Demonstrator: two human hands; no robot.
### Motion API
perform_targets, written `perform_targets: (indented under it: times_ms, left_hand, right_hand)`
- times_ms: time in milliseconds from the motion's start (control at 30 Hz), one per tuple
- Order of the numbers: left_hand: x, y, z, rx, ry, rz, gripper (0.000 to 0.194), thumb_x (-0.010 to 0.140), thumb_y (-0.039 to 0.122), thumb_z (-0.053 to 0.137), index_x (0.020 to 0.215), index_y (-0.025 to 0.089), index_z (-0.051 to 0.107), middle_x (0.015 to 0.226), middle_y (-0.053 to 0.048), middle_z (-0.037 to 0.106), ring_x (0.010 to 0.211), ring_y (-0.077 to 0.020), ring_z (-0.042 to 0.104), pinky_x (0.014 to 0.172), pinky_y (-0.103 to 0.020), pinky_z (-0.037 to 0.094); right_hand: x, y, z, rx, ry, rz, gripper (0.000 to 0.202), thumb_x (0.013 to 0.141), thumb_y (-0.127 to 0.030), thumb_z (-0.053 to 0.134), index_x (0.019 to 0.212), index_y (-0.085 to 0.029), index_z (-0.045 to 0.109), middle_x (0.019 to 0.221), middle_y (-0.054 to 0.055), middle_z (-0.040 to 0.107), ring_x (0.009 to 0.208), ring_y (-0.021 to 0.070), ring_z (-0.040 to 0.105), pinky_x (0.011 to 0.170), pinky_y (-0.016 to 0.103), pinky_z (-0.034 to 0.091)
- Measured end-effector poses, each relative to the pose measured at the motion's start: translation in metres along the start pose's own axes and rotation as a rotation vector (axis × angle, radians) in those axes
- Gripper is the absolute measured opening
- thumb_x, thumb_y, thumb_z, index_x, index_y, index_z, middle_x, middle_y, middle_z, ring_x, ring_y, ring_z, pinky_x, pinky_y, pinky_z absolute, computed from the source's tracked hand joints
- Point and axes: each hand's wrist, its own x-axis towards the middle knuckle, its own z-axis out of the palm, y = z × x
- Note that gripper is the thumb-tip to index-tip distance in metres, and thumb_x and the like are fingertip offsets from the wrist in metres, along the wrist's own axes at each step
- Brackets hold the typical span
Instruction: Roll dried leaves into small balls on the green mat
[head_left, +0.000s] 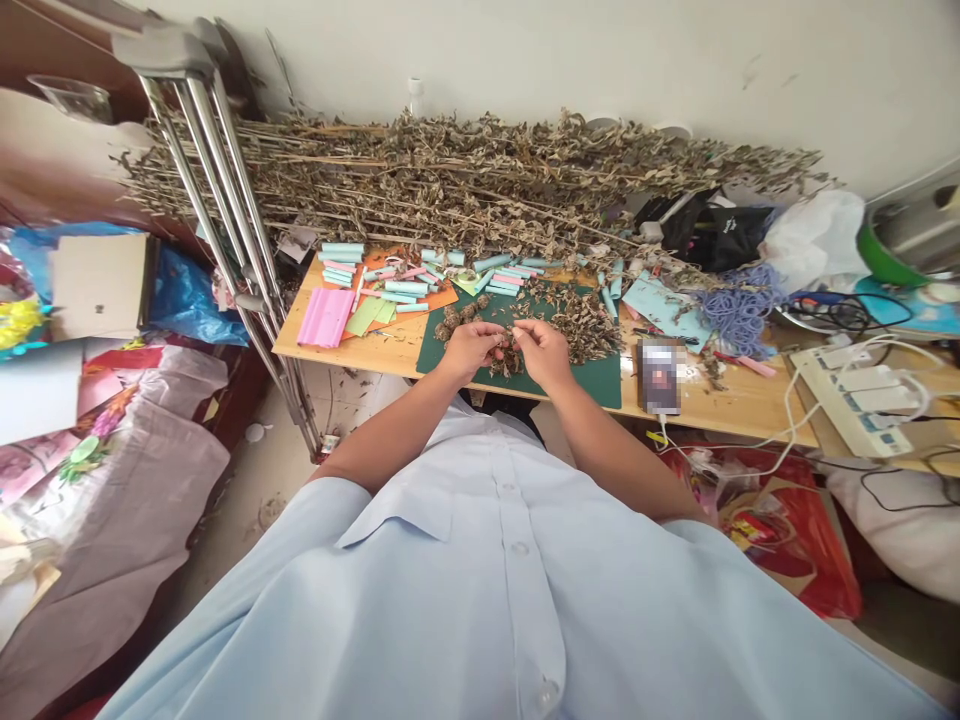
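Observation:
Both of my hands meet over a green cutting mat (600, 388) on the wooden table. My left hand (472, 350) has its fingers drawn together in a pinch on a bit of dried leaves (511, 333). Close beside it, my right hand (544, 352) pinches at the same dried bit with thumb and fingertips. Small crumbled pieces lie on the mat under the fingers. To the right of my right hand spreads a heap of loose dried leaves (592, 325). Several brownish balled clumps (454, 322) sit just behind my left hand.
Long dried plant stalks (420, 180) lie along the wall. Rolled paper pieces (409, 288) and a pink paper stack (326, 316) are at left. A phone (659, 376) on a cable, blue yarn (742, 305) and a power strip (855, 400) lie right. Crutches (225, 190) stand left.

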Motion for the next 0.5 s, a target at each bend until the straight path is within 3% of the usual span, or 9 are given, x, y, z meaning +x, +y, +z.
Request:
perform_targets:
  times_ms: [100,267,500]
  left_hand:
    - [0.0007,-0.0022,0.0002,0.037,0.007,0.047,0.017,0.079,0.017,0.075,0.092,0.012,0.065,0.066,0.000,0.064,0.054,-0.0101,0.065,0.041,-0.016,0.029]
    - [-0.0010,-0.0010,0.0018,0.068,-0.024,0.027,0.014,0.085,0.024,0.072,0.087,0.013,0.063,0.068,-0.002,0.066,0.058,-0.0113,0.067,0.041,-0.015,0.027]
    - [-0.0018,0.0029,0.0034,0.076,0.012,0.005,0.008,0.089,0.018,0.063,0.084,0.014,0.059,0.070,-0.003,0.067,0.054,-0.0099,0.064,0.040,-0.016,0.027]
  right_hand:
    - [-0.0029,-0.0053,0.0026,0.019,-0.030,-0.004,0.035,0.078,-0.046,0.072,0.101,-0.019,0.075,0.089,0.006,0.076,0.078,0.0222,0.069,0.075,0.037,0.056]
    - [-0.0055,-0.0074,0.0028,-0.048,-0.052,-0.034,0.022,0.082,-0.034,0.064,0.093,-0.021,0.077,0.083,0.004,0.076,0.076,0.0204,0.068,0.076,0.036,0.055]
    - [0.0016,-0.0019,-0.0020,0.000,0.055,0.000,0.021,0.080,-0.036,0.065,0.091,-0.020,0.074,0.078,0.003,0.073,0.071,0.0200,0.066,0.073,0.036,0.054]
